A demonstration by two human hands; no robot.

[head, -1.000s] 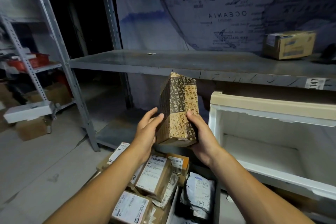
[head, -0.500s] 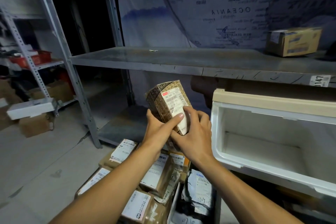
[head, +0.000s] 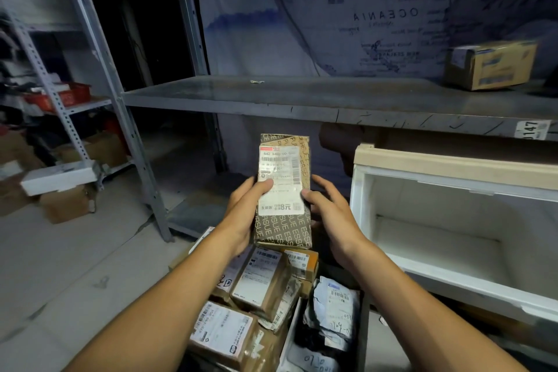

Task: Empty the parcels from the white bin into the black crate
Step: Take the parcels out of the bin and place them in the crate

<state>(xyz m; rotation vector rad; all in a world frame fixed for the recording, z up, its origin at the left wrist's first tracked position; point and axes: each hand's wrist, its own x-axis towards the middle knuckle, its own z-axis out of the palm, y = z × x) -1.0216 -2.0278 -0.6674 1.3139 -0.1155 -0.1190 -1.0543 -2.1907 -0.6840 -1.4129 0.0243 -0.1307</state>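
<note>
Two hands (head: 244, 214), one white bin (head: 453, 275), one shelf box (head: 490, 65).

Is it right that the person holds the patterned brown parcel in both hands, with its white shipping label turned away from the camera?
Not quite. Both hands hold the patterned brown parcel, but the head view shows its white shipping label facing the camera.

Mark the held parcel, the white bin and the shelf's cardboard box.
printed brown parcel (head: 279, 178): head view, on its white shipping label.
white bin (head: 359, 190): head view, left wall.
cardboard box (head: 495, 65): head view, front face.

matt cardboard parcel (head: 283, 190), metal shelf (head: 302, 98)
</note>
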